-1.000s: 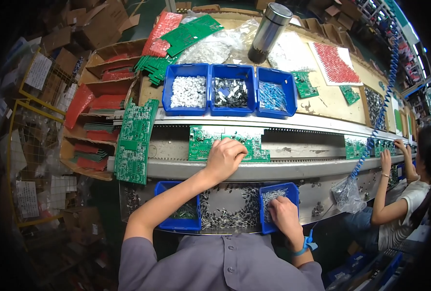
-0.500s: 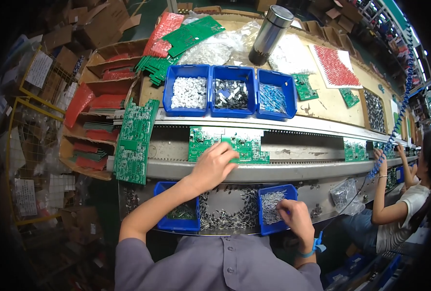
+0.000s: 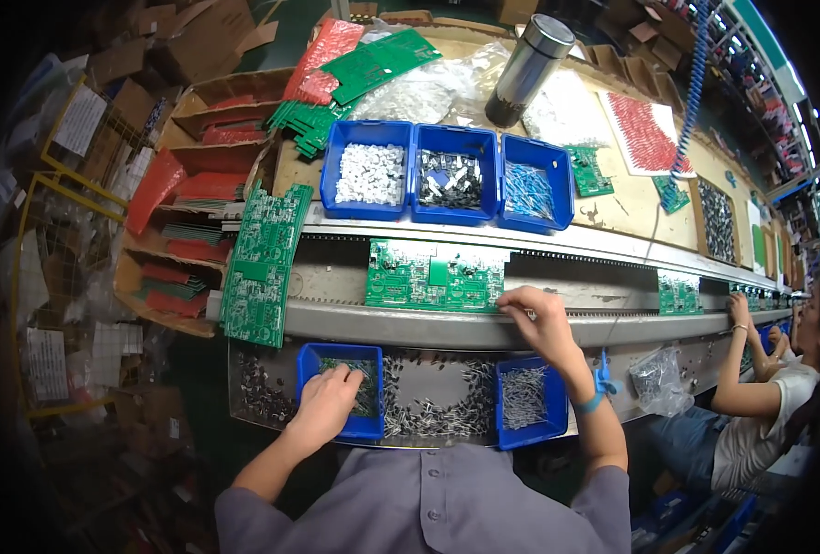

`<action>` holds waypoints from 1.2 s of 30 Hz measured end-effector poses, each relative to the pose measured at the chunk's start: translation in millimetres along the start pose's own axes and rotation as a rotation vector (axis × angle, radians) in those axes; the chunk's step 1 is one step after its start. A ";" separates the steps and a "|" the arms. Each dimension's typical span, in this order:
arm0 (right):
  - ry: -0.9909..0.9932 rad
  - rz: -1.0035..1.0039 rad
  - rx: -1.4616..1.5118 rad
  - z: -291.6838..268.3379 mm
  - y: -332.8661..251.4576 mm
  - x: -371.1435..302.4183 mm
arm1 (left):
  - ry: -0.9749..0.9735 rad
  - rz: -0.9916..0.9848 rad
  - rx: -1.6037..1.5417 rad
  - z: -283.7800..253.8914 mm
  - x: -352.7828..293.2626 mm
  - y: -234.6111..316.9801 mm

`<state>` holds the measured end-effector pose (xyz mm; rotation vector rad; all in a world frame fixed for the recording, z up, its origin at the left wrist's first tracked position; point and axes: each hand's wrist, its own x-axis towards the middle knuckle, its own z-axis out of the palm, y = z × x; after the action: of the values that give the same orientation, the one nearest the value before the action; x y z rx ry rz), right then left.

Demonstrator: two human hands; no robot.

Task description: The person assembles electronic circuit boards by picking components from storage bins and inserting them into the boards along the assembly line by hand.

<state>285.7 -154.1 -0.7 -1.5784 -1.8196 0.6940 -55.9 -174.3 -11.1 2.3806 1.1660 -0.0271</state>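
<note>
My left hand [image 3: 327, 404] reaches into the front-left blue bin [image 3: 304, 364], which holds small green-tinted leaded parts [image 3: 366, 399]. Its fingers are curled together among them; what they grip is hidden. My right hand [image 3: 543, 323] is at the lower right corner of a green circuit board [image 3: 438, 270] lying across the conveyor rails. Thumb and fingers are pinched there; anything between them is too small to make out. A blue strap [image 3: 602, 382] circles the right wrist. Beneath that hand stands the front-right blue bin [image 3: 558, 425], with pale leaded parts [image 3: 523, 397].
Loose leaded parts [image 3: 438, 406] lie on the metal tray between the bins. Three blue bins [image 3: 456, 214] stand behind the rail. Another board [image 3: 264, 268] crosses the rails at left, beside a cardboard rack [image 3: 165, 286]. A steel flask [image 3: 530, 69] stands behind. A co-worker [image 3: 752, 397] sits at right.
My left hand has left the board and gone down into the front-left bin. The right hand has risen from the front-right bin to the board's lower right corner.
</note>
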 end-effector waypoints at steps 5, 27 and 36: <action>0.047 0.026 0.115 15.3 1.0 19.7 | -0.005 -0.023 -0.061 9.1 -4.6 -5.9; -0.020 -0.077 0.014 19.4 2.2 27.3 | 0.133 -0.154 -0.357 -1.0 -8.5 -0.3; -0.071 -0.119 -0.028 18.3 2.9 31.3 | 0.083 -0.053 -0.539 -35.9 2.7 -10.7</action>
<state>271.1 -122.5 -11.4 -1.4663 -1.9654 0.6801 -69.1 -151.2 15.5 1.8894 1.1040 0.3302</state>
